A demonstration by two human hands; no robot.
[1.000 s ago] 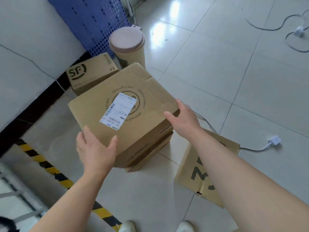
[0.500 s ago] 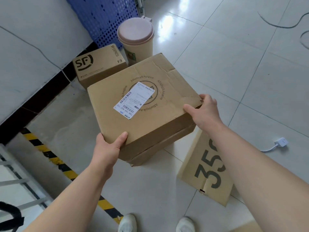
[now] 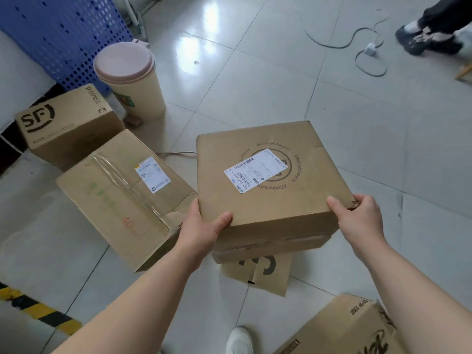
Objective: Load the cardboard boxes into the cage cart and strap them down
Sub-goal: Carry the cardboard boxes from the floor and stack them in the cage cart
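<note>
Lifted rightward off the taped box [image 3: 120, 198], the labelled box [image 3: 270, 180] now hangs above the floor [image 3: 255, 85], left hand [image 3: 201, 226] and right hand [image 3: 357, 218] each gripping a near corner, cage cart unseen.

The scene is seen through 1 view, from a wide-angle camera worn on the person's head. It faces forward and steeply down at the tiled floor [image 3: 255, 85]. Both forearms enter from the bottom edge and reach up into the middle of the frame. There the left grip [image 3: 201, 226] and right grip [image 3: 362, 218] hold the labelled cardboard box [image 3: 268, 180] near the lens. The person's own white shoe [image 3: 238, 339] shows at the bottom edge, almost straight below the camera. Farther floor fills the top of the frame, with a blue perforated panel [image 3: 63, 34] at the top left and another person's dark shoe [image 3: 429, 39] at the top right.
</note>
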